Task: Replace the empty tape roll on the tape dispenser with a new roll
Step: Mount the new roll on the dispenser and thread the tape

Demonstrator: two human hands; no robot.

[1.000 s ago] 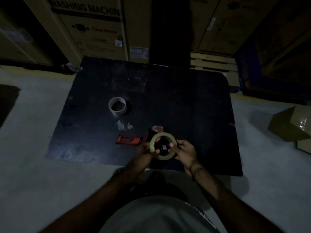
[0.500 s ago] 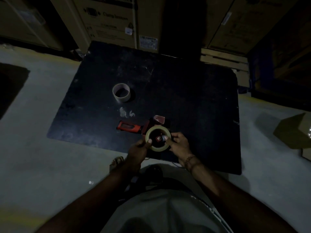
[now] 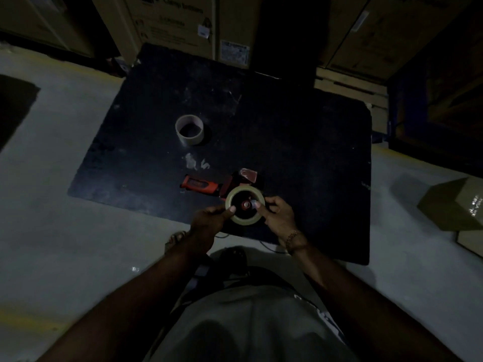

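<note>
A red tape dispenser [image 3: 200, 185] lies on its side on a black mat [image 3: 300, 158], handle pointing left. A new roll of clear tape [image 3: 236, 194] sits over the dispenser's red hub near the mat's front edge. My left hand [image 3: 210, 222] pinches the roll's left rim with thumb on top. My right hand [image 3: 277, 216] grips the right rim, one finger reaching in toward the hub. The empty cardboard core [image 3: 189, 129] stands farther back on the mat, apart from both hands.
Small scraps of tape [image 3: 194, 163] lie between the core and the dispenser. Large cardboard boxes [image 3: 170, 22] and a wooden pallet [image 3: 350, 90] line the back. A small carton [image 3: 454, 205] sits on the grey floor at right. My sandalled foot [image 3: 176, 237] shows at the mat's front.
Both hands have lowered the new roll from in front of the dispenser onto its hub. The camera has tilted, shifting the scene down and right.
</note>
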